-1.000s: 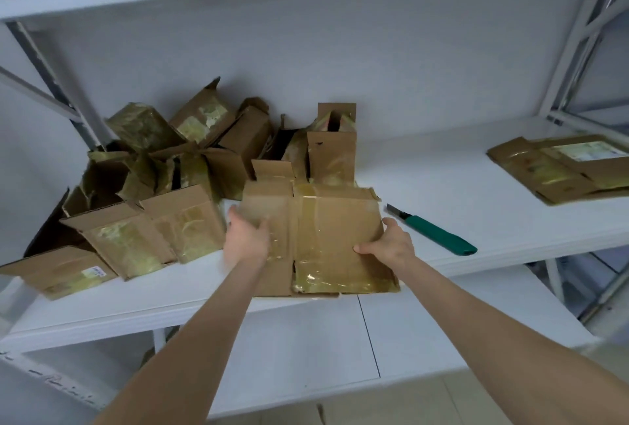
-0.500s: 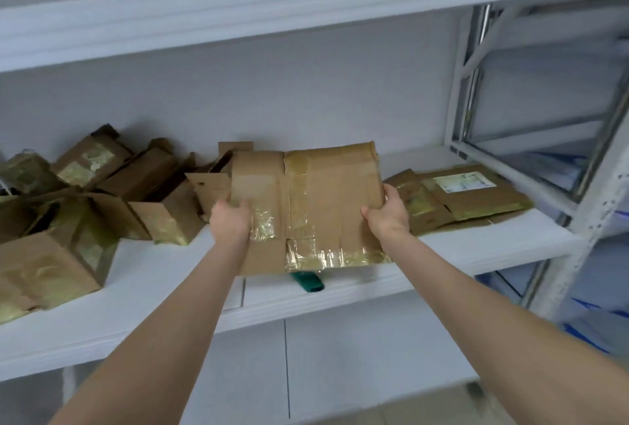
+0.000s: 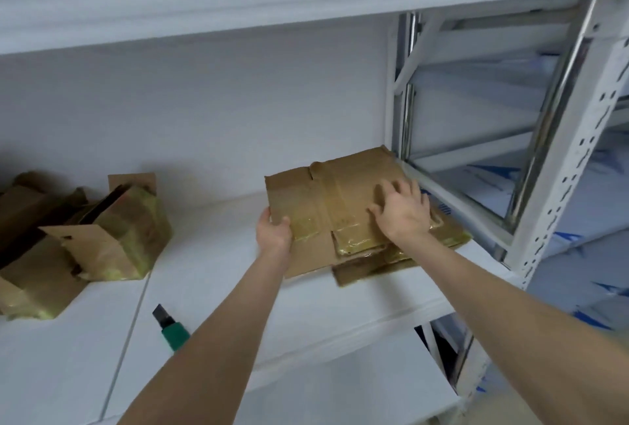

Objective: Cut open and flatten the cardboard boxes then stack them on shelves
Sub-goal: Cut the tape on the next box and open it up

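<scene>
Head camera: left hand (image 3: 274, 232) grips the flattened brown taped cardboard box (image 3: 326, 193) by its left edge; right hand (image 3: 403, 213) presses flat, fingers spread, on top. It lies on a flattened cardboard pile (image 3: 374, 266) on the white shelf (image 3: 238, 288).

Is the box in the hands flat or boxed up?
Flat: the box lies as a sheet on the stack, right hand pressing it down.

Plain pale back wall (image 3: 204, 111) — blue-marked white surfaces (image 3: 585, 274) far right

I see a storeroom: white metal shelving (image 3: 238, 288), perforated upright (image 3: 558, 193) at three o'clock, cardboard boxes (image 3: 112, 237) at nine.
</scene>
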The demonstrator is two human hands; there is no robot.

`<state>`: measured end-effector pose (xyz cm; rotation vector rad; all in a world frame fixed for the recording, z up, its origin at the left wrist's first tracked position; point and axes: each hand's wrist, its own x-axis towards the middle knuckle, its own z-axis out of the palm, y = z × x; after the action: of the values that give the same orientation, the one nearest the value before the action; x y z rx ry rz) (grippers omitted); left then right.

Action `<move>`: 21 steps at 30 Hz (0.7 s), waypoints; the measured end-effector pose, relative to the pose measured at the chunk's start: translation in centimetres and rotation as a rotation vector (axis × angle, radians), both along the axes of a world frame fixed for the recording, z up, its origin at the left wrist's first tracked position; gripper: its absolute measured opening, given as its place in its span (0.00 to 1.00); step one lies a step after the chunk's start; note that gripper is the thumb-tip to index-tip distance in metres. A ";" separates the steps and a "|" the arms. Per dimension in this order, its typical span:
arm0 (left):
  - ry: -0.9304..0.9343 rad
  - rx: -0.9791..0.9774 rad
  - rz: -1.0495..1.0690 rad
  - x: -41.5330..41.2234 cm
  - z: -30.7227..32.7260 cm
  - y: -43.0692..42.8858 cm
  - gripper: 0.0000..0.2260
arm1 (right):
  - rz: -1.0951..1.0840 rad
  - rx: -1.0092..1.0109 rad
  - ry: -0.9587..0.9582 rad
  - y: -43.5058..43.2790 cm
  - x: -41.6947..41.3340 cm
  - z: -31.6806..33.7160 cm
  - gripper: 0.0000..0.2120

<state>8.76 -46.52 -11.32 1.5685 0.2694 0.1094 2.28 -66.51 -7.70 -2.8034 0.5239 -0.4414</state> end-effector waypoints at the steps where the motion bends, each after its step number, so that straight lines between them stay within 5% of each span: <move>1: 0.016 -0.009 0.000 0.6 -0.2 -1.5 0.19 | 0.035 -0.046 0.028 -0.5 0.6 -0.4 0.26; 6: 0.092 0.088 -0.050 2.1 -1.8 -6.7 0.16 | 0.124 -0.116 0.221 -2.7 2.5 -2.3 0.27; 14: 0.218 0.660 -0.229 0.9 -3.5 -8.4 0.20 | 0.189 -0.058 0.454 -4.2 2.5 -5.7 0.26; 21: 0.180 0.958 -0.216 -3.0 -0.4 -6.3 0.30 | 0.260 -0.045 0.338 -3.3 1.1 -4.4 0.25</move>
<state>5.75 -52.87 -11.70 2.5559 0.1894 -0.0926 3.36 -69.80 -12.13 -2.9479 0.2062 0.0769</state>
